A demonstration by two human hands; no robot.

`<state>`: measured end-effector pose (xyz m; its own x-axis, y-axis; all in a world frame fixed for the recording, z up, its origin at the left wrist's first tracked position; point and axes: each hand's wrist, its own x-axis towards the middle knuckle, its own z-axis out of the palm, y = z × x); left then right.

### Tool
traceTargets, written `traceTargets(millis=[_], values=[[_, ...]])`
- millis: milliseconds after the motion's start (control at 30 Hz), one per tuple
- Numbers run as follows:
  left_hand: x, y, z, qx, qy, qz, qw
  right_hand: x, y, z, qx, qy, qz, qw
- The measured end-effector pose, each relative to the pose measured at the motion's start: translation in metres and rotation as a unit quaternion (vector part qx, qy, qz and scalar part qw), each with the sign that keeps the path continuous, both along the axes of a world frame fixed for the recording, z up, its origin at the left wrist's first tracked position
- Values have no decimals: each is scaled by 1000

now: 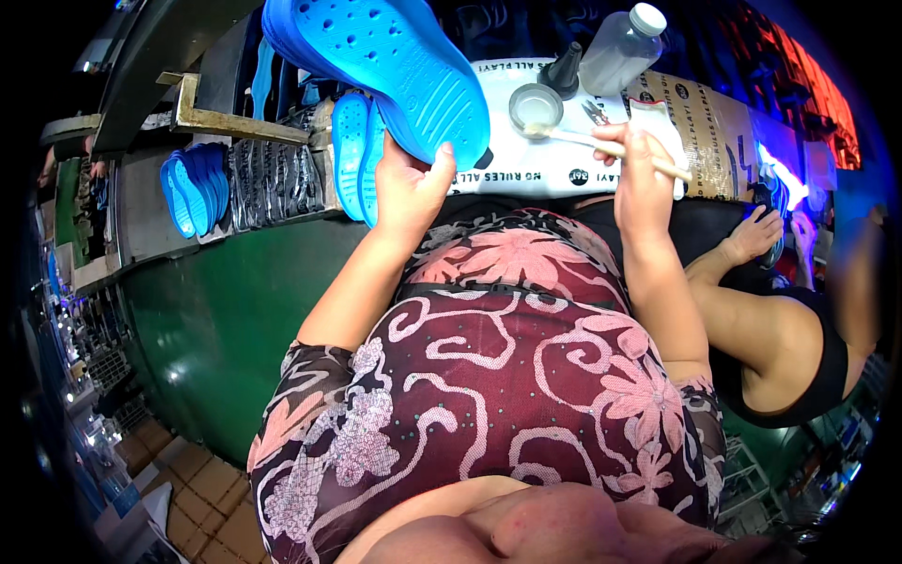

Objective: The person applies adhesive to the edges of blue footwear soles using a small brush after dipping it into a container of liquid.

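My left hand (411, 188) is closed on the end of a large blue shoe sole (427, 85), thumb on its ridged face. Small holes dot the sole's upper part, and layered blue edges show along its far left side. My right hand (644, 179) grips a brush (581, 139) by its pale handle. The brush tip is at the rim of a small round cup (514, 111), over the white printed sheet (526, 179). Beside the cup stand a black cone-topped bottle (565, 73) and a clear bottle with a white cap (615, 54). A small metal tool (595, 114) lies near the cup.
More blue soles (350, 155) stand left of my left hand, and another row (195, 193) is farther left. A metal bracket (235, 122) juts out there. At right, a co-worker's arm (752, 324) and hand (754, 233) are near the brown printed cardboard (714, 141).
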<state>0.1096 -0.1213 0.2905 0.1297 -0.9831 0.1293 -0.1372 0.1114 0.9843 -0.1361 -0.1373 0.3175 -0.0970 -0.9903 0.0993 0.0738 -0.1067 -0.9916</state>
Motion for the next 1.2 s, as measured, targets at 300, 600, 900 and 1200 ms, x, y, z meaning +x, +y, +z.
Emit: traceTargets(millis=[300,600,900,1200], values=[[-17,7,6,-81,-16,-10,997,17,16,11,-246,210,82,943],[-14,10,1,-185,-103,-24,977,15,22,13,-234,251,78,936],[-12,13,-5,-201,-153,-34,967,15,24,19,-226,294,108,922],[-9,15,-7,-188,-133,-23,973,12,20,14,-271,268,61,923]])
